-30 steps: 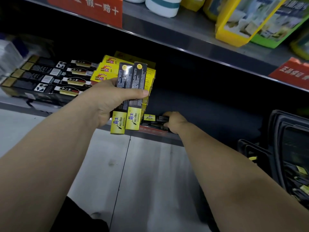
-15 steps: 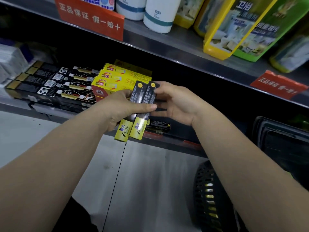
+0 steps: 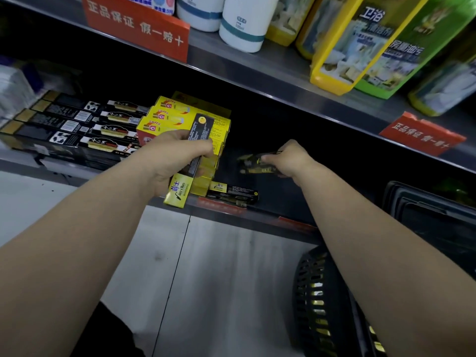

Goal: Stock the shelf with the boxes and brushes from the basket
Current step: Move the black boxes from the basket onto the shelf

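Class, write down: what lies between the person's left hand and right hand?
Head view: the edge of the yellow box stack, then a dark gap, then the blurred box that the right hand grips, pointing toward the left hand.

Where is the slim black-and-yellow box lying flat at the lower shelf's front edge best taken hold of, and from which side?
Pinch the slim black-and-yellow box across its long edges, at its black right half, from above. It lies flat along the lower shelf edge, yellow end beside the stack of yellow cartons; the right end looks free.
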Demonstrator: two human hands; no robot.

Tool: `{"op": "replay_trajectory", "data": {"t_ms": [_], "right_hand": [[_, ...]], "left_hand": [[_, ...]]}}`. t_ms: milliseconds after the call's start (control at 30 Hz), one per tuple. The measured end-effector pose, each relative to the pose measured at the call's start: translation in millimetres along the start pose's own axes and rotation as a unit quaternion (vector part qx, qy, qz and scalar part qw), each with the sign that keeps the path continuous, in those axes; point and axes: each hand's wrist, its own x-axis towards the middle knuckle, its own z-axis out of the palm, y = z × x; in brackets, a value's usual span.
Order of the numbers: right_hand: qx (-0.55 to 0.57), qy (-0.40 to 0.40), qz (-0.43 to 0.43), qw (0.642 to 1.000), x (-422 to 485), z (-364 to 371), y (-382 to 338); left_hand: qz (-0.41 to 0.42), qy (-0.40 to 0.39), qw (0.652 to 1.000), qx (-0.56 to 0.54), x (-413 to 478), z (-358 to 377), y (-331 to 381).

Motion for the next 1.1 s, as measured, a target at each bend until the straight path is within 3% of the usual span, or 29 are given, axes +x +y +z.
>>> {"op": "replay_trajectory", "data": {"t_ms": [67,233,567,867,967,1033,1100], "right_hand": [[-0.079,-0.013,-0.001,0.997,15,13,4],[-0.082,-0.074,-0.01,0.994,38,53,32],[-0.255,-0.138,-0.068,0.955,35,85,61],[-0.254,-0.151,-0.061,0.953,32,89,57],[-0.291,-0.114,-0.01,0.95,29,84,43],[-0.218,-0.081,0.033,0.972,24,73,22],[-0.111,-0.056,-0.002,0.992,13,55,-3]], "left_hand": [[-0.013,-0.012,1.0,0.0,-2,1,1],[-0.002,-0.039,0.999,0.026,0,-1,2],[0.019,-0.069,0.997,0.031,6,5,2],[0.044,-0.051,0.996,0.062,7,12,-1],[0.041,-0.062,0.995,0.069,4,14,0],[0.037,-0.063,0.994,0.078,2,16,-1],[0.037,-0.054,0.993,0.1,2,17,-3]]}}
